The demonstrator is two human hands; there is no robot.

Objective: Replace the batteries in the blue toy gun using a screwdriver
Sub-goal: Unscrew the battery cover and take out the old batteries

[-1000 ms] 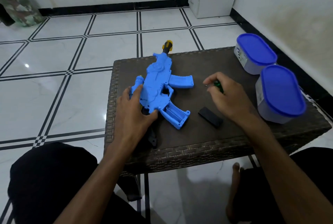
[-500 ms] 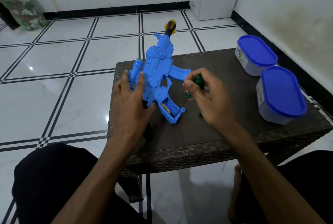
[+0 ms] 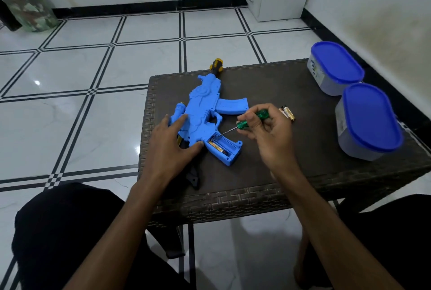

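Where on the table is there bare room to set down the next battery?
Bare weave lies along the table's near edge, right of the black cover, and at the far middle between the toy gun and the tubs. Around the open grip, the hands and loose batteries it is crowded.

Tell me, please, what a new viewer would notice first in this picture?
First, the blue toy gun lying on the dark woven table, its battery compartment open. The right hand points a green screwdriver into it while the left hand steadies the gun.

Matt blue plastic toy gun (image 3: 205,112), woven wicker table (image 3: 268,187), glossy floor tiles (image 3: 70,126)
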